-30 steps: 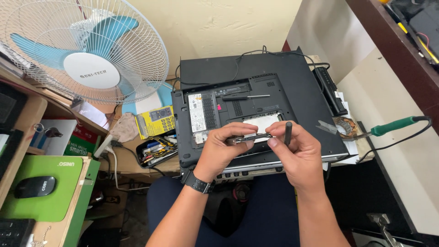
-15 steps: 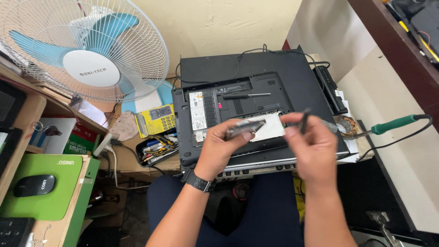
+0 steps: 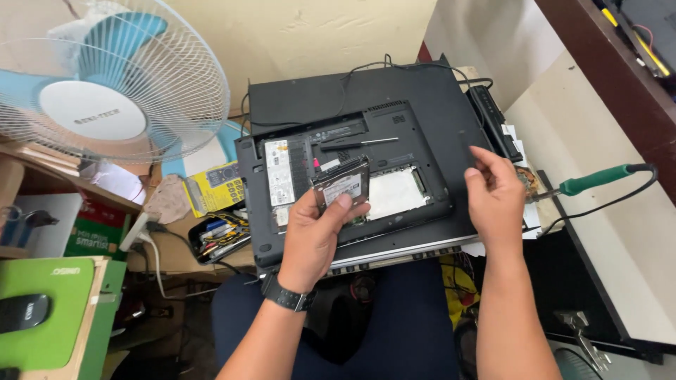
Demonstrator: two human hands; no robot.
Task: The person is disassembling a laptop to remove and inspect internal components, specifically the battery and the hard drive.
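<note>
A black laptop (image 3: 422,98) lies upside down on the desk with its bottom cover off. My left hand (image 3: 313,236) holds a small silver hard drive (image 3: 343,186) by its lower edge, tilted, just above the open bay (image 3: 394,191). My right hand (image 3: 496,197) hovers over the laptop's right edge with its back to the camera. Its fingers are loosely curled, and what lies in the palm is hidden. A thin screwdriver (image 3: 359,143) rests on the laptop's underside, above the drive.
A white standing fan (image 3: 105,84) fills the upper left. A soldering iron with a green handle (image 3: 595,179) lies to the right, and a long black battery (image 3: 493,119) sits beside the laptop. A black tray of small tools (image 3: 218,232) and a green mouse pad (image 3: 42,288) are on the left.
My hands have drawn apart: the right hand moved right to the laptop's edge, and the dark tool it held is no longer seen. The left hand now shows the drive's label side.
</note>
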